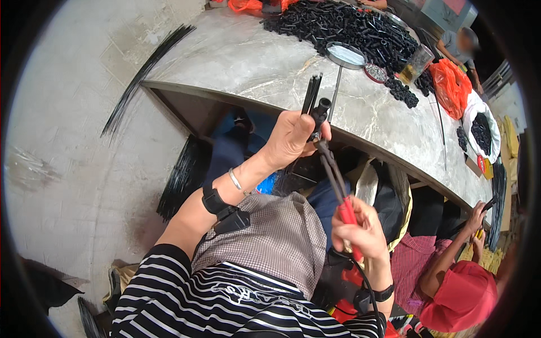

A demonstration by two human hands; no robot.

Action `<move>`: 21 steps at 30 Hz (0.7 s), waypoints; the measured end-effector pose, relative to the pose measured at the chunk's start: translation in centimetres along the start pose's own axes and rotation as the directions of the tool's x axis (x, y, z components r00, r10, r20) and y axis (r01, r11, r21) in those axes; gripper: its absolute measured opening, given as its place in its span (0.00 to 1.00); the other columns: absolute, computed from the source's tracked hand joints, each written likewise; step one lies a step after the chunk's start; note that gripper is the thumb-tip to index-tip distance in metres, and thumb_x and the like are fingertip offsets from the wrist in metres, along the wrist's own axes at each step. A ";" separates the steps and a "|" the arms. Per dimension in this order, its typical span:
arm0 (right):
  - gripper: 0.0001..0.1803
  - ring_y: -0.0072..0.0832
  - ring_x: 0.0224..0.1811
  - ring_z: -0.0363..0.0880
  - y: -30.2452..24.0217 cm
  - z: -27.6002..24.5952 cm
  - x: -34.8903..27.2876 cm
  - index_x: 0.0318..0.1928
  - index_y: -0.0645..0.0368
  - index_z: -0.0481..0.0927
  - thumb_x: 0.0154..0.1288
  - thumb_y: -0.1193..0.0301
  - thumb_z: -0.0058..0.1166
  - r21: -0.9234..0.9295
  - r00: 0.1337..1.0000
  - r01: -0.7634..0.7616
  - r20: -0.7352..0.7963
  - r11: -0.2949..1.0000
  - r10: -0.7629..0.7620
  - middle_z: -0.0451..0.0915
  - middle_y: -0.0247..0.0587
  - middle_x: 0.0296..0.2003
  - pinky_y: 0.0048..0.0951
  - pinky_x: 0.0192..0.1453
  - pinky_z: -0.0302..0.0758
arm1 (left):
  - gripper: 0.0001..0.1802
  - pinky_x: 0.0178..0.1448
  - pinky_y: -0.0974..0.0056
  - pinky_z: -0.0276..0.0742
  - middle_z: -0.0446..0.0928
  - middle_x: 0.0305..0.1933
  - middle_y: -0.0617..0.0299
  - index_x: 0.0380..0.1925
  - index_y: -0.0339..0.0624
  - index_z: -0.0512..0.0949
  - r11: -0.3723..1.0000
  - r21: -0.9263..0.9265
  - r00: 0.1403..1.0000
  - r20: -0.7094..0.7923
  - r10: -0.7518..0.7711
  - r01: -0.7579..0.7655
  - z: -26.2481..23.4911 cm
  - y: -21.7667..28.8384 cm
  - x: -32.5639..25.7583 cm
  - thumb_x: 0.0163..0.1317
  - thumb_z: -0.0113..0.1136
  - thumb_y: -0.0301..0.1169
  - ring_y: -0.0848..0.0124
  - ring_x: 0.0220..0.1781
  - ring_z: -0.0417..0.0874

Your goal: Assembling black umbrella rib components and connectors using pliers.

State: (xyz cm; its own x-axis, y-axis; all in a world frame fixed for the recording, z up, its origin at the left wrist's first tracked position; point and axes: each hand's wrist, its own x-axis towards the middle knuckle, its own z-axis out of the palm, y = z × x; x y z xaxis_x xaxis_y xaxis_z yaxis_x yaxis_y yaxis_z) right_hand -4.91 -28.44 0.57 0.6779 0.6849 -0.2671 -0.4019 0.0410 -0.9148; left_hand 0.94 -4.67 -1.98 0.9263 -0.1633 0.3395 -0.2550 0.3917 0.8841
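Note:
My left hand (293,135) is closed round several thin black rods (311,94) and a short black tube (322,108), which stick up above the fingers. In my right hand (363,228) is a red-handled pair of pliers (337,179) with long dark metal arms, pointing up and away from me. Its tip reaches the underside of my left hand, by the lower end of the tube; whether it grips anything there is hidden by the fingers. Both hands are raised in front of the near edge of the stone-topped table (248,67).
A heap of short black tubes (344,25) covers the far tabletop. Nearby are a round dish (346,56), a small tub of metal bits (375,72), a glass jar (416,65) and an orange bag (451,87). Long black rods (143,76) overhang the left corner. A co-worker in a red cap (462,298) sits right.

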 end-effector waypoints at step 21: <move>0.22 0.19 0.18 0.67 -0.2 1.6 2.6 0.36 0.65 0.70 0.50 0.62 0.64 0.252 0.994 -0.107 0.061 0.962 0.094 0.69 0.33 0.21 0.20 0.21 0.63 | 0.38 0.19 0.78 0.55 0.70 0.19 0.67 0.27 0.35 0.77 0.998 -0.065 0.999 -0.034 -0.016 0.014 -3.1 -0.3 -0.1 0.56 0.48 0.66 0.84 0.16 0.64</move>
State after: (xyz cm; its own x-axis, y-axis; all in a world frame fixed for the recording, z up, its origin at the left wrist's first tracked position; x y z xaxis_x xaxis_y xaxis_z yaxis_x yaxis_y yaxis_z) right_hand -4.07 -25.53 0.52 0.5981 0.7289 -0.3331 -0.6141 0.1498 -0.7748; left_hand 1.72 -1.99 -3.23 0.9393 -0.1388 0.3138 -0.2231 0.4477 0.8659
